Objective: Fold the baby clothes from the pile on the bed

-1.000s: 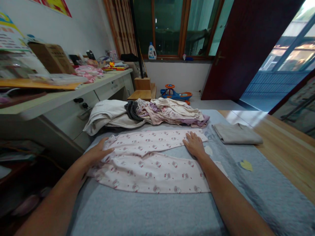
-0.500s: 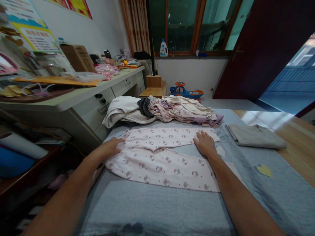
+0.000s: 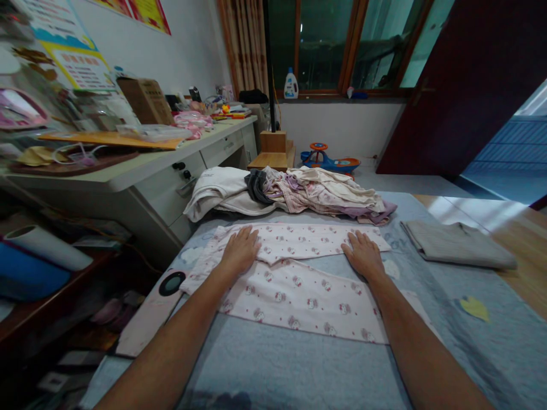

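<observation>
A pair of pale pink child's trousers [image 3: 294, 285] with a cartoon cat print lies spread on the blue-grey bedding, waistband to the left and legs to the right. My left hand [image 3: 241, 249] rests flat on the upper leg close to the waist end, fingers stretched out. Farther right, my right hand [image 3: 363, 254] also lies flat on that leg near its cuff. Both palms press on the cloth without gripping it. Part of the lower leg is hidden beneath my right forearm.
Behind the trousers is a heap of clothes [image 3: 316, 193]. A folded grey garment [image 3: 459, 244] lies at the right. A pink phone-like object [image 3: 149, 313] sits at the bed's left edge, beside a cluttered desk [image 3: 123, 179]. A blue ride-on toy [image 3: 331, 163] stands on the floor beyond.
My left hand has let go of the waistband and moved right onto the upper leg, now flat. My right hand stays near the cuff. The pink phone-like object has come into sight.
</observation>
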{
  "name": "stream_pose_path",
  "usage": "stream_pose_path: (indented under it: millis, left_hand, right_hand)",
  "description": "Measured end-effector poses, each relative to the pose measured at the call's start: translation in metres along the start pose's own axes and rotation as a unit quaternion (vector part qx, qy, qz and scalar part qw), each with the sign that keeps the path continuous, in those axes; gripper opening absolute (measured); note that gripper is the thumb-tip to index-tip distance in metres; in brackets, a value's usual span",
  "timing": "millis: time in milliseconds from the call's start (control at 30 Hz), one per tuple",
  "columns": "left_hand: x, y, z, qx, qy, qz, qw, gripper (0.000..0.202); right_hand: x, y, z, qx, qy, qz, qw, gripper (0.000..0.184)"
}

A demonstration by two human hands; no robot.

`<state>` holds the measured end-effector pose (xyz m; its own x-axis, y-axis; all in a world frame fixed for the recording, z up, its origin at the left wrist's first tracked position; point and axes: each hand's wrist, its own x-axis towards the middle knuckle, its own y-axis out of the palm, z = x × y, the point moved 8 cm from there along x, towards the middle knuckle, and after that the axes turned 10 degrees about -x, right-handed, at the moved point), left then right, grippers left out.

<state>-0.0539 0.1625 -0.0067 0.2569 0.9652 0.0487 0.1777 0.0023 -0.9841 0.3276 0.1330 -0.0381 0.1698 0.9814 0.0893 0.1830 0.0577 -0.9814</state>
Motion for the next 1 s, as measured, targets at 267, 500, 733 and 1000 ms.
stream_pose_path:
  millis: [267, 500, 733, 1000]
  left_hand:
    - [0.016, 0.021, 0.029, -0.040, -0.129, 0.052, 0.989, 0.074]
    - [0.034, 0.010, 0.042, -0.031, -0.180, 0.046, 0.982, 0.060]
    - [0.048, 0.008, -0.016, -0.036, 0.011, -0.010, 0.999, 0.043]
    - [0.044, 0.037, -0.033, -0.065, 0.050, 0.033, 0.996, 0.052]
  right_hand:
    - [0.001, -0.001, -0.001, -0.008, -0.004, -0.012, 1.000, 0.057]
    - [0.001, 0.000, -0.001, -0.001, 0.004, -0.006, 1.000, 0.056]
    - [-0.002, -0.006, 0.002, 0.008, -0.005, -0.022, 1.000, 0.054]
    - [0.000, -0.010, 0.017, 0.048, -0.122, -0.025, 0.991, 0.051]
